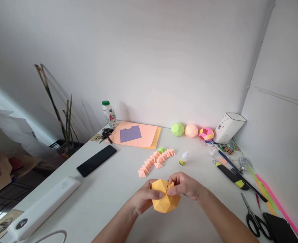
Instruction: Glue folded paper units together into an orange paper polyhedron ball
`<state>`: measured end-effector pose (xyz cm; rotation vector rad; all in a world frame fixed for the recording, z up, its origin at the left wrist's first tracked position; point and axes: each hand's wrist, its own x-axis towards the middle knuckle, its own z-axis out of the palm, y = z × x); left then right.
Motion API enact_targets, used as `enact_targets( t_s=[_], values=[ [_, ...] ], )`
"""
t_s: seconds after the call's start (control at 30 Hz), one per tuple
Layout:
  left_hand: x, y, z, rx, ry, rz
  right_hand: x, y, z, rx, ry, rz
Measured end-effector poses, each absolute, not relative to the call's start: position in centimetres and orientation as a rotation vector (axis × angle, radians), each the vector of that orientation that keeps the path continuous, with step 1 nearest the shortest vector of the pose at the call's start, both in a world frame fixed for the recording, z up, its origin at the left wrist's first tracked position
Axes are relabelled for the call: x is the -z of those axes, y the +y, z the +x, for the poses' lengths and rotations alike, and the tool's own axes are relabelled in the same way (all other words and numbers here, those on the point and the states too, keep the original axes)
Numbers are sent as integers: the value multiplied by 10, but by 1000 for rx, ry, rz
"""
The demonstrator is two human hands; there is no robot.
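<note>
While my left hand [146,195] grasps the yellow faceted paper ball [166,203], my right hand [185,186] pinches it, far from the back edge of white table [100,202].

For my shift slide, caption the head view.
Left hand and right hand hold a yellow ball, with peach pieces lying beyond.

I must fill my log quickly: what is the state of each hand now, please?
Left hand: closed, holding the yellow paper ball at its side.
Right hand: closed, fingers and thumb gripping the same ball near its top.
</note>
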<state>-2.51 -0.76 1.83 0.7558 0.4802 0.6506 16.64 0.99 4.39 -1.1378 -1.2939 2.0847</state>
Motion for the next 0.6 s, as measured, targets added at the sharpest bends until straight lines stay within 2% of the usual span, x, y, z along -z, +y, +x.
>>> enact_targets(
  t_s=[0.6],
  values=[
    [-23, -10, -22, -641, 562, 689, -47, 9, 166, -2034, -1373, -1163]
  ],
)
